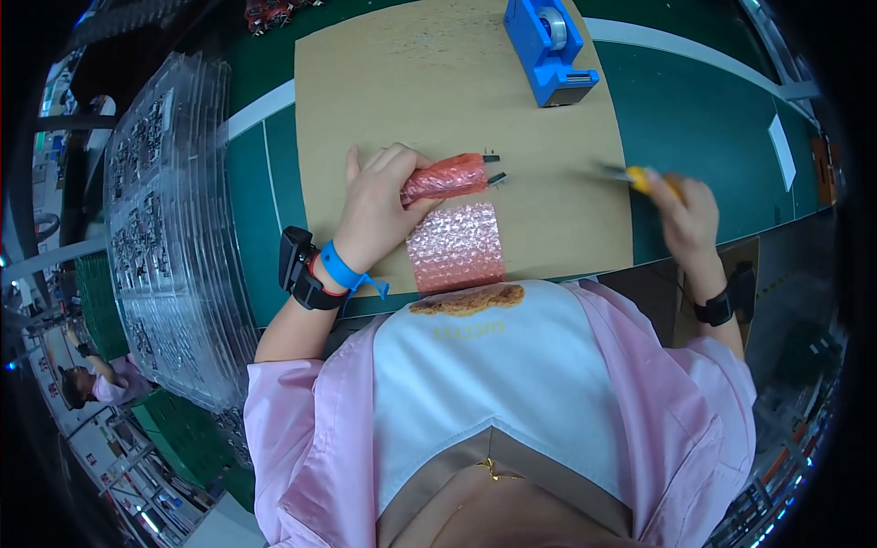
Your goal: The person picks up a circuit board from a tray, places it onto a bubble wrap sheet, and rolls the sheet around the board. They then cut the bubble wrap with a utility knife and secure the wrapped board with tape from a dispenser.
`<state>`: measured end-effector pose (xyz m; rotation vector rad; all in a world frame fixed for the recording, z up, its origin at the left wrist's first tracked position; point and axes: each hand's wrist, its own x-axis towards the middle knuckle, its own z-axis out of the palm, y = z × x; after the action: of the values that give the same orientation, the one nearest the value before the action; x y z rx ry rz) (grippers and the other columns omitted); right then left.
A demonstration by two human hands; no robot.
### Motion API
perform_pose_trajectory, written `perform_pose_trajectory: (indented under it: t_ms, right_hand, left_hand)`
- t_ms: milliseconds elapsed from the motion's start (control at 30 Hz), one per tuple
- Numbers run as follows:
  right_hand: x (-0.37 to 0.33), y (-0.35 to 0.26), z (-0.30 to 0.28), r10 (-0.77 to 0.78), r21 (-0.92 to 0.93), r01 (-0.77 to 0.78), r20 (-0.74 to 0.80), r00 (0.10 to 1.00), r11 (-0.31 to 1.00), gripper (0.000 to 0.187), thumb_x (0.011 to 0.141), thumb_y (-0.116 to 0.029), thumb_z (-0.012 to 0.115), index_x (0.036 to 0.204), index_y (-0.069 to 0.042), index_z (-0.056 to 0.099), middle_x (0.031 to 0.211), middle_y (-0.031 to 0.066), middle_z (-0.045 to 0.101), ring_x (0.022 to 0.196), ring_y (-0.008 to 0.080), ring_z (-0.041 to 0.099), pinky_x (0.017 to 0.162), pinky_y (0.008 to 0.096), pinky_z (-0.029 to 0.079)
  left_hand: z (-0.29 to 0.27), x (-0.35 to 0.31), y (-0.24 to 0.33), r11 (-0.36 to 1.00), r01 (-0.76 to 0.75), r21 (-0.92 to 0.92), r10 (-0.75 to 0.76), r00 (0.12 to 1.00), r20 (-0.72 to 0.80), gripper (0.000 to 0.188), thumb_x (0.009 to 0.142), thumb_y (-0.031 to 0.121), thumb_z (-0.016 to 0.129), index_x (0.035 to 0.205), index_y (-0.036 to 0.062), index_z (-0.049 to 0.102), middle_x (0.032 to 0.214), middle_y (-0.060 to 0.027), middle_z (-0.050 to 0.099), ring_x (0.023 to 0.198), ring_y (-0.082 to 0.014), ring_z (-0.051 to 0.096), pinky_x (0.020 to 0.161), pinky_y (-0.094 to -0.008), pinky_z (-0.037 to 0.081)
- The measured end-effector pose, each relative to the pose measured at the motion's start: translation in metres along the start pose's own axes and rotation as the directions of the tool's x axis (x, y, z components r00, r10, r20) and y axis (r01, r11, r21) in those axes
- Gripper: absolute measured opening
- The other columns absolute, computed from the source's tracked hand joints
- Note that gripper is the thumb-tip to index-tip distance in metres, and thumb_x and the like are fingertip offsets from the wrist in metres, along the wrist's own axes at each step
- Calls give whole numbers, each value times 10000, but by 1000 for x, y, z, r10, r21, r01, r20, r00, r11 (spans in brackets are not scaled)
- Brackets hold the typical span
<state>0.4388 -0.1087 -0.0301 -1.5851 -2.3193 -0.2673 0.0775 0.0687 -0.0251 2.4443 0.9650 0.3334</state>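
My left hand (384,196) is closed round a rolled bundle of red bubble wrap (448,180). Two dark narrow ends (494,178) stick out of the bundle's right end. Just below the roll, a flat piece of red bubble wrap (457,242) runs down over the cardboard's near edge; whether it joins the roll is hard to see. Off to the right, my right hand (687,215) grips a yellow-handled utility knife (642,181), its dark tip pointing left and blurred by motion. The knife is apart from the bundle, over the cardboard's right edge.
A brown cardboard sheet (557,219) covers part of the green table (703,137). At its far right stands a blue tape dispenser (553,59). Clear plastic trays (187,237) holding small parts are stacked on the left. A co-worker (100,379) is at the far left.
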Motion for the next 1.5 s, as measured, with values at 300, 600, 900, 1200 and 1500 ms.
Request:
perform_pose_trajectory:
  t_ms: [300,600,900,1200,1500]
  right_hand:
    - [15,-6,3,470,-284,-488,-135,873,825,497,826,-13,605,1299,-158,561,1138,152,560,1032,316,545,885,404,421]
    - [137,-152,-72,105,239,-44,-250,963,970,521,730,-37,650,1242,-86,566,1190,173,519,1114,391,483,950,486,368]
    - [162,-169,-57,55,820,-75,53,997,567,327,810,-149,685,1084,-29,553,1014,120,623,975,229,584,868,325,439]
    - [136,-189,-67,-78,822,-415,420,904,-391,403,866,-253,663,1127,1,490,1032,129,606,906,197,613,792,294,499]
    - [145,-204,-60,-324,491,-644,586,743,-587,486,790,-183,738,1164,-28,468,1157,133,568,1061,229,589,932,315,475]
  left_hand:
    - [-11,9,-1,984,-63,164,83,989,-118,305,722,79,692,1001,107,572,981,-50,575,996,-253,558,998,-623,266]
    - [-62,-42,45,904,-205,374,297,932,-207,245,745,77,558,975,156,531,871,-55,542,906,-257,529,894,-539,348]
    - [-98,-85,64,864,-289,413,437,837,-329,119,805,140,550,913,172,509,763,-52,512,854,-239,567,1008,-722,250]
    - [-97,-105,78,578,-644,501,815,480,-323,216,751,162,602,675,235,414,718,-39,486,737,-233,567,998,-739,266]
    - [-102,-117,73,501,-687,527,865,417,-278,289,759,194,622,638,245,364,700,-37,484,764,-215,586,987,-734,298]
